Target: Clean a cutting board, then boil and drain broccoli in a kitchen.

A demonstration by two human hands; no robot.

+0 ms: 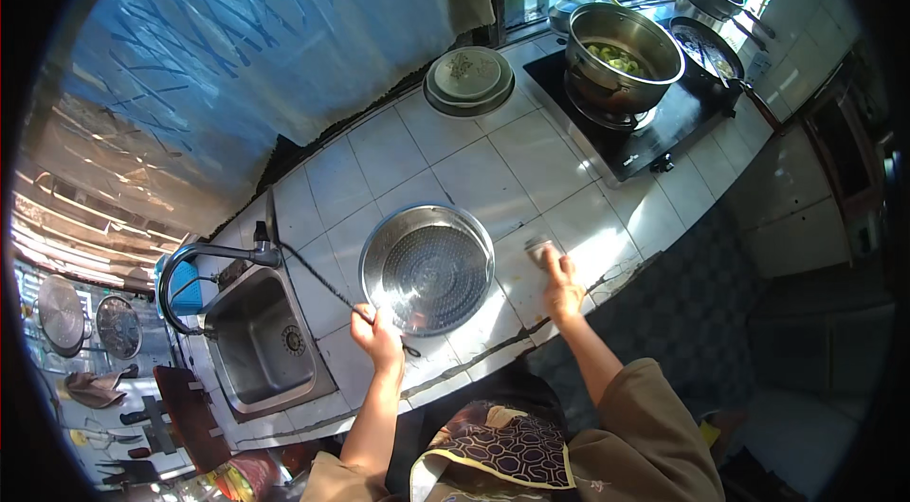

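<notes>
My left hand (380, 342) is closed around a thin dark rod-like tool (320, 280) with a small loop at its near end. Its far end reaches towards the sink tap. Just beyond that hand sits a shiny round metal pan with a perforated base (430, 271), on the white tiled counter (469, 175). To the pan's right, my right hand (563, 289) grips a small grey-brown object (538, 246) low over the tiles. Blur hides what it is, and whether it touches the counter I cannot tell.
A steel sink (263, 345) with a curved tap (213, 249) lies left. Stacked plates (469, 79) stand at the back. On the gas stove (640, 146), a steel pot (625, 54) holds green pieces, beside a frying pan (704, 50). Knives (146, 417) hang far left.
</notes>
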